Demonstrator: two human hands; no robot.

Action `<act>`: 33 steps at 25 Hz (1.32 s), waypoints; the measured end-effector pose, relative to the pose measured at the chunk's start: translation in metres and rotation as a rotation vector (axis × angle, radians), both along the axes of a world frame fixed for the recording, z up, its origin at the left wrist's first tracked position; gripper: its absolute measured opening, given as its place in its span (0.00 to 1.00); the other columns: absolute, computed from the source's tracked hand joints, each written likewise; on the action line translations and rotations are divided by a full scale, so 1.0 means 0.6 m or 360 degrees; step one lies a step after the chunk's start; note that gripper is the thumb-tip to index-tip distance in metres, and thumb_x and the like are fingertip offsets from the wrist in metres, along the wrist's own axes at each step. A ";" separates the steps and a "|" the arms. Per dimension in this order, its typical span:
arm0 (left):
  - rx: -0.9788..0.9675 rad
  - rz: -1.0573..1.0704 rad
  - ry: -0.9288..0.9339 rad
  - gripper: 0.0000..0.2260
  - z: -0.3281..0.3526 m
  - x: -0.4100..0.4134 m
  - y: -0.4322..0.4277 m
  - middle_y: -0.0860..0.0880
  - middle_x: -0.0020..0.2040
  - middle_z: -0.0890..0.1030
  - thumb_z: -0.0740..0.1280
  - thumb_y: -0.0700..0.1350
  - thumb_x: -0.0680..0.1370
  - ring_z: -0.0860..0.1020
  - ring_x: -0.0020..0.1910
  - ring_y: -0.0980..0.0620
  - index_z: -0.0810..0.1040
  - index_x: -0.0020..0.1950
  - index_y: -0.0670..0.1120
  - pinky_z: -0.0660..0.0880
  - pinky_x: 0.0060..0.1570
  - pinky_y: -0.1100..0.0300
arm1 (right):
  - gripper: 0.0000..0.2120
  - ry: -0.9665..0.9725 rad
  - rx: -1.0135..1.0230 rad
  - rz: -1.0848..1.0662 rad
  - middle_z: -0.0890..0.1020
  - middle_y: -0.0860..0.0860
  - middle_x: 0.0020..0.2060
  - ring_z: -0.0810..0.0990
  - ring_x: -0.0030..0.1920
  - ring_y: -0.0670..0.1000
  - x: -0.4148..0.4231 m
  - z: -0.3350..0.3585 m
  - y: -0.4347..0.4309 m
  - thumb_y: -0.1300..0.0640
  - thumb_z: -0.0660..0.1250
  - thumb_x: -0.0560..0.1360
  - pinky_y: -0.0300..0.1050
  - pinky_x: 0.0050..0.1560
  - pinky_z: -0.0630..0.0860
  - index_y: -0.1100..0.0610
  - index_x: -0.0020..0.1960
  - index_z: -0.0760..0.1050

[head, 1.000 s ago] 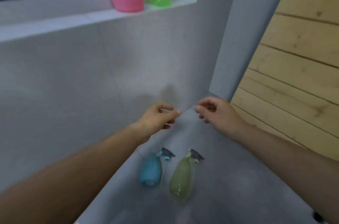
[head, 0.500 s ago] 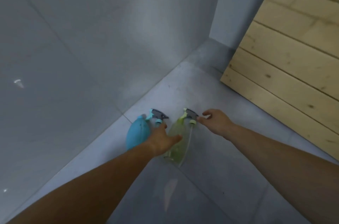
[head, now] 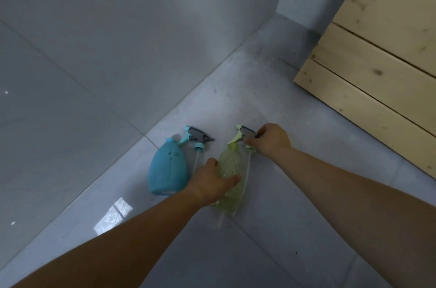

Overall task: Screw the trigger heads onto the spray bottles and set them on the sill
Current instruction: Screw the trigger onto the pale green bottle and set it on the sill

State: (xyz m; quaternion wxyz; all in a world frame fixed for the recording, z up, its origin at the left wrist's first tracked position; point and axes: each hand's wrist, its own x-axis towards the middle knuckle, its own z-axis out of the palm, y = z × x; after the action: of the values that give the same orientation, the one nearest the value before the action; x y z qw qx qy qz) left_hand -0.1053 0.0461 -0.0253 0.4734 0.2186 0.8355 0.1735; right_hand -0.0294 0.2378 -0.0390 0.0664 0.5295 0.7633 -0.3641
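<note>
Two spray bottles lie on the grey tiled floor near the wall. The blue bottle (head: 168, 170) lies on the left, with its blue and grey trigger head (head: 196, 137) loose beside its neck. To its right lies the pale green bottle (head: 230, 162). My left hand (head: 213, 183) wraps around the green bottle's body. My right hand (head: 271, 140) grips the green and grey trigger head (head: 244, 133) at that bottle's neck. A thin dip tube runs down along the green bottle. The sill is out of view.
A grey tiled wall (head: 106, 51) rises to the left and behind the bottles. A stack of pale wooden boards (head: 377, 51) stands at the right. Grey floor tiles (head: 295, 228) stretch toward me.
The view dropped from the sill to the floor. Both hands came down: the left closed around the green bottle, the right took hold of its trigger head.
</note>
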 end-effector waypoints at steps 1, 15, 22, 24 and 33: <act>0.0017 0.0030 -0.0002 0.37 0.000 0.001 -0.001 0.48 0.59 0.77 0.72 0.65 0.72 0.81 0.53 0.47 0.66 0.73 0.47 0.82 0.51 0.52 | 0.23 0.0000 -0.0023 -0.0021 0.81 0.59 0.38 0.80 0.36 0.56 -0.002 -0.002 -0.001 0.43 0.77 0.64 0.51 0.37 0.77 0.62 0.44 0.80; 0.0443 0.0020 0.0091 0.34 0.213 0.016 -0.023 0.58 0.44 0.78 0.74 0.63 0.70 0.77 0.39 0.63 0.68 0.70 0.51 0.69 0.31 0.70 | 0.09 0.0637 -0.0592 -0.0230 0.81 0.59 0.45 0.82 0.44 0.56 0.046 0.231 -0.009 0.57 0.75 0.71 0.47 0.41 0.81 0.59 0.43 0.76; 0.0763 -0.0204 0.0303 0.33 0.466 0.028 -0.086 0.57 0.43 0.79 0.78 0.57 0.71 0.77 0.36 0.61 0.69 0.70 0.50 0.71 0.32 0.73 | 0.09 0.1003 -0.0297 -0.0086 0.81 0.58 0.43 0.81 0.40 0.52 0.114 0.509 -0.065 0.57 0.73 0.72 0.42 0.36 0.79 0.60 0.46 0.77; 0.0874 -0.0176 0.0266 0.31 0.529 0.035 -0.119 0.49 0.50 0.82 0.79 0.53 0.71 0.80 0.41 0.56 0.71 0.70 0.50 0.78 0.40 0.68 | 0.14 0.1144 -0.0254 -0.0083 0.80 0.58 0.42 0.80 0.39 0.51 0.143 0.581 -0.090 0.56 0.73 0.72 0.43 0.38 0.81 0.65 0.51 0.77; 0.1185 -0.0117 0.0084 0.27 0.629 0.058 -0.247 0.42 0.55 0.84 0.79 0.42 0.67 0.83 0.47 0.50 0.76 0.64 0.52 0.82 0.52 0.53 | 0.11 0.2043 -0.0068 -0.0401 0.86 0.59 0.47 0.85 0.47 0.53 0.268 0.781 -0.163 0.57 0.70 0.75 0.46 0.47 0.82 0.59 0.55 0.77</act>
State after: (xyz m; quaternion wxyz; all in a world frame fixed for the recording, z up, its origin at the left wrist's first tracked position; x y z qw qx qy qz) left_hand -0.0705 -0.1023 0.3521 0.3456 0.4101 0.7187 0.4426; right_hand 0.1313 0.1400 0.4296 -0.4352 0.2909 0.5759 -0.6279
